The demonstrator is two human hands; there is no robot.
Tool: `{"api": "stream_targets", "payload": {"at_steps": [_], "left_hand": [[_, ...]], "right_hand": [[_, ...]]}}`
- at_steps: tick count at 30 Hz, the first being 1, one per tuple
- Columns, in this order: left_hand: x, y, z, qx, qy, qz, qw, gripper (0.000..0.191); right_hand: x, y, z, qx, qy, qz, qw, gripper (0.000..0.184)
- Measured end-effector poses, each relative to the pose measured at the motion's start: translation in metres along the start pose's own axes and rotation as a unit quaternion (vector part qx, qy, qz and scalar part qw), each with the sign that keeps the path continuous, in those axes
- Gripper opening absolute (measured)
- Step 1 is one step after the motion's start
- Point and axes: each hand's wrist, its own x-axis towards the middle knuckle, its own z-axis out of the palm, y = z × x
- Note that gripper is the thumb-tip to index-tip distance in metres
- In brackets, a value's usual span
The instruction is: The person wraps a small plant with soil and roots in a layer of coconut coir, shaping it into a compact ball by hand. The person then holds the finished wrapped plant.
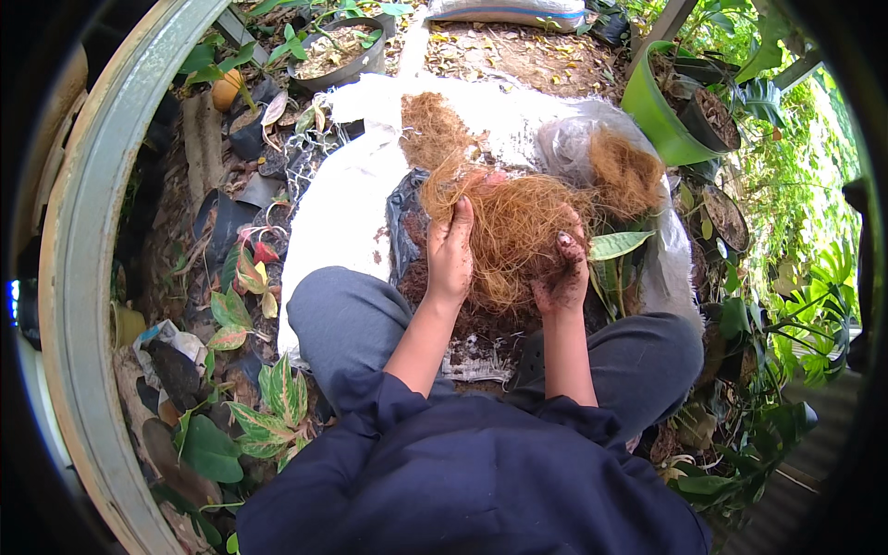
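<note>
Between my two hands is a loose mat of brown coconut fibre (517,229), held at its left and right sides. My left hand (451,253) grips the left edge, thumb pointing up. Dark soil coats the fingers of my right hand (567,274), which holds the right edge. Below the fibre lies dark soil (496,329) on a white woven sack (333,229). A black plastic bag (402,215) shows left of the fibre, partly hidden by it. To the right, a long green leaf (619,245) sticks out beside my right hand.
More fibre tufts lie at the back (431,128) and at the right (624,170), near a clear plastic bag (565,142). A green pot (655,111) leans at the far right. Potted plants, among them a variegated one (274,409), crowd both sides. A metal frame (90,208) curves along the left.
</note>
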Motion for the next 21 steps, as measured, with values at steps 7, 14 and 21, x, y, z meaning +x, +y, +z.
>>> {"api": "stream_targets", "payload": {"at_steps": [7, 14, 21], "left_hand": [[0.029, 0.008, -0.007, 0.143, -0.097, 0.049, 0.984, 0.025], [0.037, 0.004, -0.013, 0.140, -0.027, -0.013, 0.990, 0.037], [0.016, 0.006, -0.019, 0.061, 0.007, -0.068, 0.996, 0.048]], "right_hand": [[-0.002, 0.000, 0.001, -0.012, -0.037, 0.002, 0.999, 0.059], [-0.003, 0.003, 0.001, -0.043, -0.020, 0.011, 0.999, 0.056], [-0.004, -0.002, 0.007, 0.029, 0.009, 0.031, 0.999, 0.054]]}}
